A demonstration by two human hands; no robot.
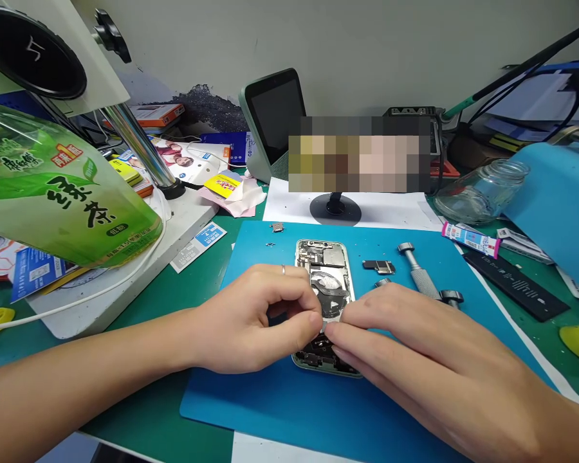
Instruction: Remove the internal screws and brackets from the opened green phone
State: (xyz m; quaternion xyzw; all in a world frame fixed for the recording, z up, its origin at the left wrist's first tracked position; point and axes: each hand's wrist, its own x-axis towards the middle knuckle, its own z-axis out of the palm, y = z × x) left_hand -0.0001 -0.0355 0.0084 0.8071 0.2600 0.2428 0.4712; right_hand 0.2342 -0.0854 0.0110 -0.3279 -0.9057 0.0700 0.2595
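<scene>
An opened smartphone [329,292] lies on a blue mat [270,405], its inner parts and a round dark coil showing. Over its lower half, my left hand [260,321] is closed, thumb and index finger pinched together. From the other side my right hand [439,366] meets it, fingertips pressed together close to the left ones. Whatever sits between the fingertips is too small or hidden to make out. Both hands cover part of the phone's edges. A small black-and-metal phone part [379,266] rests right of the phone, and a little metal piece [276,227] lies beyond it.
A knurled metal phone clamp [423,280] lies partly behind my right hand. At left, a large green tea bottle [67,199] stands by a microscope stand [145,154]. A glass jar [482,190], a black strip [516,283] and a smart display [275,122] surround the mat.
</scene>
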